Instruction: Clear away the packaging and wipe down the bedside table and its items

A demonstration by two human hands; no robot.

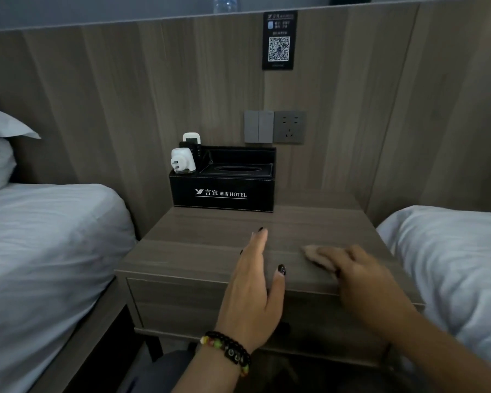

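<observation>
Under the right hand, near the front right part of the bedside table, lies a small pale cloth; the fingers are bent over it and press it to the wood, though the blur hides how tightly they close. Just to the left of that grip, the left hand is held flat and relaxed with fingers straight, pointing toward the wall, thumb spread to the side, holding nothing. A beaded bracelet circles its wrist. Beyond both hands, at the back of the tabletop against the wooden wall panel, stands a black hotel organiser box. A white plug adapter sits in its left compartment with a white remote behind it, and the tissue slot is on the right. Above the box, on the wall, are a switch and socket panel and higher up a QR code sign. White beds flank the table on either side.
</observation>
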